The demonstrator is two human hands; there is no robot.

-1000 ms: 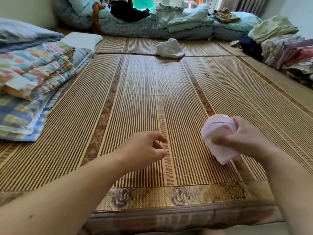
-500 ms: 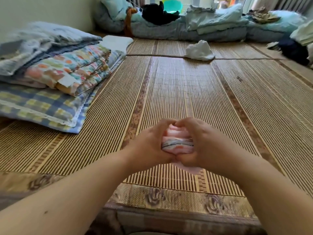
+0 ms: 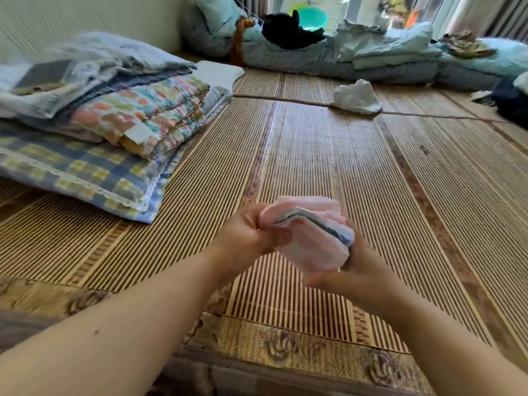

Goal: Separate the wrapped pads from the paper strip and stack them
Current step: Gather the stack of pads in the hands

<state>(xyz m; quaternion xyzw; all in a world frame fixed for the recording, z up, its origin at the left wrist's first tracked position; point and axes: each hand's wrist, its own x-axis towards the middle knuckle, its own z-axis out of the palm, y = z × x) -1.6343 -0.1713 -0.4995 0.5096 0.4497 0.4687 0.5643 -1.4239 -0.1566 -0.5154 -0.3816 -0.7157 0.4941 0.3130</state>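
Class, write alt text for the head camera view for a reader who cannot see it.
Two bare hands hold a bundle of pink wrapped pads above a bamboo mat: the left hand pinches its left edge, the right hand supports it underneath. Folded quilts lie at left.

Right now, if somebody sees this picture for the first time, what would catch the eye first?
First, the two hands low in the middle: the left hand and the right hand both grip a bundle of pink wrapped pads above the bamboo mat. Next, the folded quilts piled on the left, and a crumpled white cloth lying farther back on the mat.
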